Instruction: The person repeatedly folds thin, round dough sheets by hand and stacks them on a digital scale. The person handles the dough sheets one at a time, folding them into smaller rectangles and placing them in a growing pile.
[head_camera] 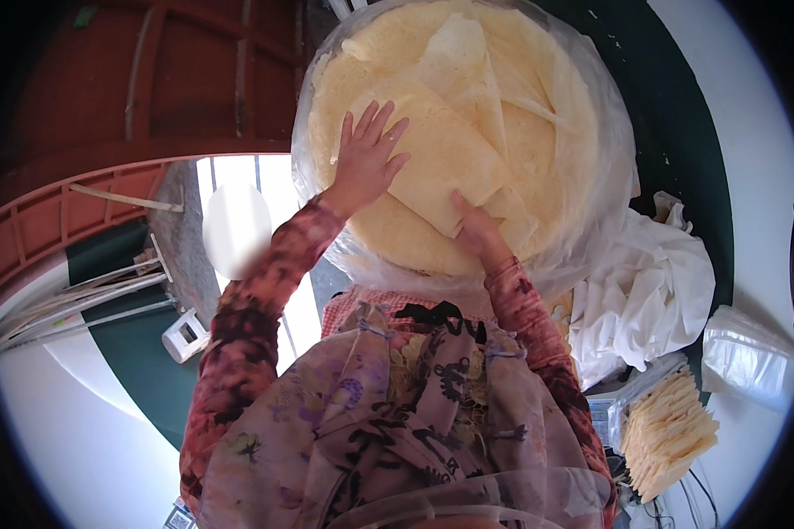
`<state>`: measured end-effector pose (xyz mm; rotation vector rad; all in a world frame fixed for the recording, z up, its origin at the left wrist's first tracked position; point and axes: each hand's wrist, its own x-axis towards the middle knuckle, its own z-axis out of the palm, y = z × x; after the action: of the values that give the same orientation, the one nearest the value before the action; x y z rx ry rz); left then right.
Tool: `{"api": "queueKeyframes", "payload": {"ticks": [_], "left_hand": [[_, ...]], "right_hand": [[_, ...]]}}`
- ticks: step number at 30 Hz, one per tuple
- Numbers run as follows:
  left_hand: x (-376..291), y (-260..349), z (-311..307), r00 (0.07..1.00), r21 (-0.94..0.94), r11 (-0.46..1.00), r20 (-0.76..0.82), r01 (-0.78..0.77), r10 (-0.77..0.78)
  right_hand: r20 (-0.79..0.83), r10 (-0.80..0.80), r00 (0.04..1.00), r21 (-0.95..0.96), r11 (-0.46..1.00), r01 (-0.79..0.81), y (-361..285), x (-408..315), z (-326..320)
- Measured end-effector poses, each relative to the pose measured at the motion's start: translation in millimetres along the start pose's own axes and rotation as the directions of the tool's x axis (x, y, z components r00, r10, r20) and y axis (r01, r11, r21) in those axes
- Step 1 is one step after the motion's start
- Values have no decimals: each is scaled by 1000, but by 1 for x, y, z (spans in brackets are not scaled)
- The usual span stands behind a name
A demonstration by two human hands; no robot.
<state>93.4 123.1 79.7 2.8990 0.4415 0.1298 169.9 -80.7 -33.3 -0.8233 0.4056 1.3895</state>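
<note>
A wide pile of thin round flatbread sheets [397, 241] lies in front of me, with clear plastic sheeting [612, 159] around its rim. On top is a folded flatbread sheet [446, 149] with a straight near edge. My left hand [368, 155] rests palm down over its left part, fingers spread and nothing gripped. At its near corner, my right hand [482, 233] has the thumb above and the other fingers partly hidden beneath, pinching the sheet. A loosely creased flatbread piece [463, 73] stands up from the far side of the pile.
Crumpled white cloth [642, 291] lies right of the pile. Below it are a stack of folded flatbreads [668, 430] and clear plastic bags [748, 357]. Red wooden panels [192, 79] are at upper left. A white container [185, 336] and long thin strips [92, 297] are at left.
</note>
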Motion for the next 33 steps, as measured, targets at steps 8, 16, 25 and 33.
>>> {"api": "queueKeyframes", "payload": {"ticks": [8,16,25,33], "left_hand": [[16,-42,93,991,-52,996,117,68,-62],[-85,48,79,448,-802,-520,596,294,-667],[-94,60,103,734,-387,-884,674,264,-76],[-132,141,55,766,-531,-762,639,371,-72]], "right_hand": [[-17,31,999,-6,999,-31,-11,9,-4],[36,74,997,-46,996,-73,-18,-4,2],[-60,-117,991,-448,890,78,3,-91,4],[124,-658,743,-194,718,669,54,-197,-13]]}}
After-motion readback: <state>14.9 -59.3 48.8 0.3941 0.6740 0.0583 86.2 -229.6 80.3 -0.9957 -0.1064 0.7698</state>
